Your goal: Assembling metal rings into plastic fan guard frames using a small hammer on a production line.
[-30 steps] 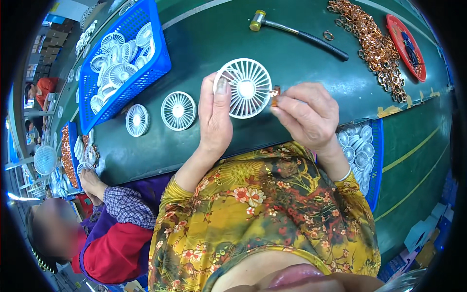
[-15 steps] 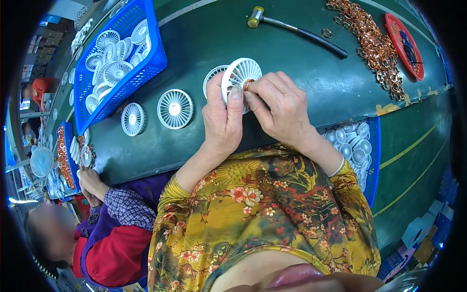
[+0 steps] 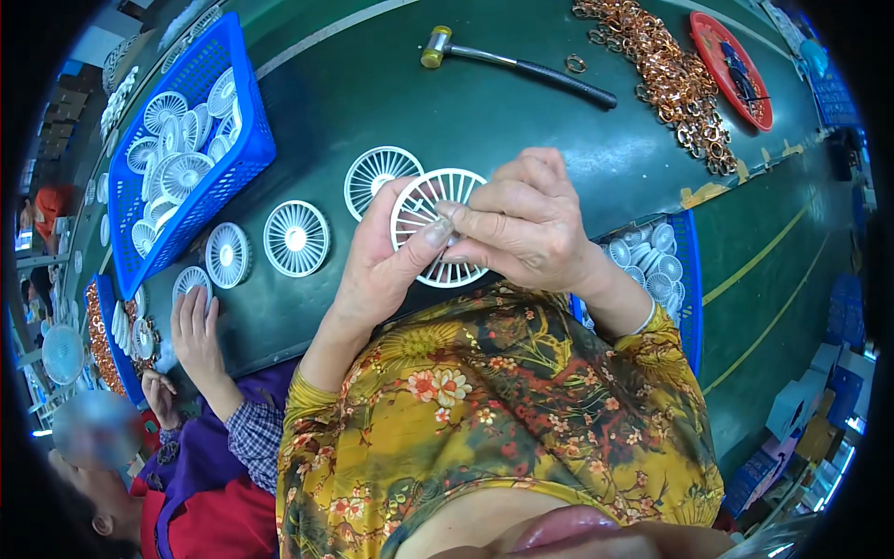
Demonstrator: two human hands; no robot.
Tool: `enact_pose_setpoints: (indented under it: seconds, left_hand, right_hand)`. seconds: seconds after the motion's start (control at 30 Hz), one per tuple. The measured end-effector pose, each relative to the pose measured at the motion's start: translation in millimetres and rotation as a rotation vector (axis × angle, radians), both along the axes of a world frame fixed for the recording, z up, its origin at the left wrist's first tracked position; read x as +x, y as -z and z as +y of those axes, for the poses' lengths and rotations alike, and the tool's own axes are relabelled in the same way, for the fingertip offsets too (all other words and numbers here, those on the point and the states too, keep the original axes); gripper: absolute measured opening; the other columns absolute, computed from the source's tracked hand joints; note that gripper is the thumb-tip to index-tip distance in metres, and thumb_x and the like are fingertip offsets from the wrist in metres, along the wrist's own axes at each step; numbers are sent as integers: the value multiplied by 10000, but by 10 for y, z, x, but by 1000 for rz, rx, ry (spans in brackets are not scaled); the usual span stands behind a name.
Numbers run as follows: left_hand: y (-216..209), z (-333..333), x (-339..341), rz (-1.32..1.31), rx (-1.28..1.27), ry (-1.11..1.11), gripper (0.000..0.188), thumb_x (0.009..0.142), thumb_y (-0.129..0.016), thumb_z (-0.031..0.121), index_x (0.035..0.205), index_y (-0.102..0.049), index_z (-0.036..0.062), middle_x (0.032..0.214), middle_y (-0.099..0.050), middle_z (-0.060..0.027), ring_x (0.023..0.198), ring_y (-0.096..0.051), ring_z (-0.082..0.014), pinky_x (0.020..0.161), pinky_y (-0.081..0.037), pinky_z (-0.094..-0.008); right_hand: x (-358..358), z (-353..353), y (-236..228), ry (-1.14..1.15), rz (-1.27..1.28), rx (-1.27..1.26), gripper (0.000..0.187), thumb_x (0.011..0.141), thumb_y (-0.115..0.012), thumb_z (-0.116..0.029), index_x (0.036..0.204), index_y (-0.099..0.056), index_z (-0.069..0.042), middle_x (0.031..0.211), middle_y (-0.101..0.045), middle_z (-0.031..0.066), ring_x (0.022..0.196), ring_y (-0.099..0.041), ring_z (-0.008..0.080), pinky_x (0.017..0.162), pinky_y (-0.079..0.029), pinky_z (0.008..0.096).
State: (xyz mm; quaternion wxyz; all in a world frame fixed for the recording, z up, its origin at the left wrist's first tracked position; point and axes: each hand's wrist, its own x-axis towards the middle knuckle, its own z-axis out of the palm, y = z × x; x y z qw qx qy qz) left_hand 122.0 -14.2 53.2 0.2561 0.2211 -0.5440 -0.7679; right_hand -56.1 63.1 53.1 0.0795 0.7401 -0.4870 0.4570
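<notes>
My left hand [image 3: 384, 256] grips a round white spoked fan grille [image 3: 436, 186] by its left side, fingers behind and thumb on the face. The grille's spoked face is turned toward me, above the near part of the green table. My right hand [image 3: 526, 228] is closed, its fingertips pinched together at the grille's hub. Those fingers cover the hub, so whatever they hold is hidden. Just behind my left hand another white grille [image 3: 380, 177] lies on the table. Two more grilles, one [image 3: 296, 238] nearer and one [image 3: 228, 254] farther left, lie in a row beside it.
A blue basket [image 3: 256, 140] of grilles stands at left, another blue basket [image 3: 691, 279] at lower right. A mallet [image 3: 521, 67], a pile of copper-coloured rings [image 3: 666, 84] and a red tray [image 3: 708, 42] lie farther back. A co-worker's hand [image 3: 198, 340] touches a grille at left.
The grille has turned from steeply tilted to facing me. The copper-coloured ring at my right fingertips is no longer visible. My view has shifted right, and the co-worker's hand has reached a grille.
</notes>
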Motion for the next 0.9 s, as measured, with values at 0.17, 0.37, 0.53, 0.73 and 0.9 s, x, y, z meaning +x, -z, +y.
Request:
enact_pose_setpoints:
  seconds: [0.17,0.37,0.53,0.73,0.9]
  left_hand:
    - [156,-60,-97,-96,-262,-47,392,919,-620,154,1235,-447,-1,1044,-619,-85,928,-609,-121,808,-496,-268]
    - [219,-27,-332,-304,-1185,-274,444,841,-674,125,1239,-487,64,805,-648,-139,682,-641,-319,586,-507,-404]
    - [440,-73,-430,-611,-1524,-182,421,815,-601,82,1222,-567,182,1203,-607,-103,1089,-557,-310,863,-431,-444]
    - [376,-143,-132,-611,-1292,-136,447,815,-691,259,1227,-570,134,1358,-472,-183,1296,-396,-384,1054,-313,-532]
    - [-30,-838,333,-352,-1482,-595,188,783,-701,72,969,-678,51,1050,-670,-145,1039,-617,-317,872,-501,-392]
  right_hand:
    - [-264,-137,96,-119,-181,136,272,767,-737,-110,1038,-720,-100,896,-630,73,803,-588,212,718,-462,330]
    - [-1311,-724,251,749,16,392,363,872,-622,-385,1029,-689,-64,1033,-654,181,944,-633,347,813,-509,426]
    - [-2050,-879,576,809,111,694,325,841,-645,-360,845,-677,-37,810,-660,203,814,-645,383,732,-503,470]
    - [-2073,-864,676,722,-274,517,245,912,-603,-269,906,-660,-32,751,-669,164,689,-656,316,645,-500,404]
    - [-2210,-904,804,864,-3,282,266,916,-599,-277,904,-658,-17,770,-658,183,709,-633,367,684,-498,452]
